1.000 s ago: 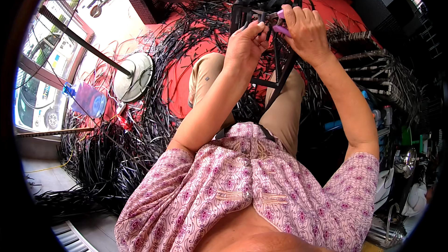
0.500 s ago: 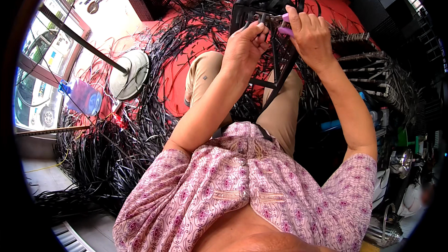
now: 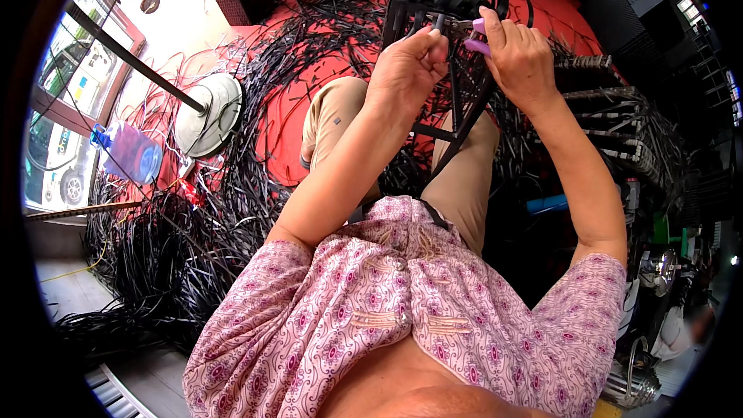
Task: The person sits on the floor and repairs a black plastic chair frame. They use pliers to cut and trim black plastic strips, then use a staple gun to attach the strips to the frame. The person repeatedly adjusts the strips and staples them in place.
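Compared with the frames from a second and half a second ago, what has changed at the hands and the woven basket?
Little has moved. The left hand and right hand stay together at the rim of the black woven basket, and the right hand keeps its grip on the purple-handled pliers. The strips on the floor and the round fan base lie as before.

hands [image 3: 464, 62]: 2 | pliers [image 3: 474, 29]: 1 | basket frame [image 3: 433, 0]: 1 | water bottle [image 3: 128, 153]: 1

Woven basket frame [image 3: 457, 46] sits at 12 o'clock, resting over the person's knees. Both hands meet at its near rim: left hand [image 3: 409, 66] beside right hand [image 3: 520, 58], which holds pliers [image 3: 472, 31]. Loose strips [image 3: 162, 248] cover the floor from 8 to 11 o'clock. Fan base [image 3: 207, 104] at 10 o'clock; bottle [image 3: 128, 153] left of it. Stacked baskets [image 3: 619, 124] at 2 o'clock.
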`<action>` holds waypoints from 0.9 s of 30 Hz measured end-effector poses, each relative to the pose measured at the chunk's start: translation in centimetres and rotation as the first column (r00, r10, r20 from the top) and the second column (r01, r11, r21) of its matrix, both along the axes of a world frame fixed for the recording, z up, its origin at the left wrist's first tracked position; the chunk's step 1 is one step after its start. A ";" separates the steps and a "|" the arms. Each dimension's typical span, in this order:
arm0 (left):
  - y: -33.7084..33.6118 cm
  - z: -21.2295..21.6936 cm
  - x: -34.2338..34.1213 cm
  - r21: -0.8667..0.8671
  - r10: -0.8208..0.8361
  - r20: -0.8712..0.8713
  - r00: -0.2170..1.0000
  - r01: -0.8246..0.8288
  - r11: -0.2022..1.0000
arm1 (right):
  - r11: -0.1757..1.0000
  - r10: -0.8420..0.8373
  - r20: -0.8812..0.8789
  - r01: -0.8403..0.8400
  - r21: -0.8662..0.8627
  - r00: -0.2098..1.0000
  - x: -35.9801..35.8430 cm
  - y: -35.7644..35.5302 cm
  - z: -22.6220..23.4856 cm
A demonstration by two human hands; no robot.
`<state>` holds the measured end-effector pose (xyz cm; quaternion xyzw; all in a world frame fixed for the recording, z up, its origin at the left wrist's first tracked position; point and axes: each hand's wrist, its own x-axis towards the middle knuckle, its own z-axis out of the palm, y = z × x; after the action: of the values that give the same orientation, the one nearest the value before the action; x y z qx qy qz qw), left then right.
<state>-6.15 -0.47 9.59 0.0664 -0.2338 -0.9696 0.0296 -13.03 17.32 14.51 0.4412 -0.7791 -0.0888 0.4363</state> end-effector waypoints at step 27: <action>-1.1 -0.8 -0.5 0.034 -0.055 0.002 0.998 0.055 0.998 | 0.999 0.008 -0.047 -0.005 0.052 0.999 -0.1 0.1 0.4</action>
<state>-6.61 -1.60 8.79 0.0620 -0.2189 -0.9738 0.0013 -13.10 17.40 14.95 0.4527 -0.7646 -0.1178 0.4432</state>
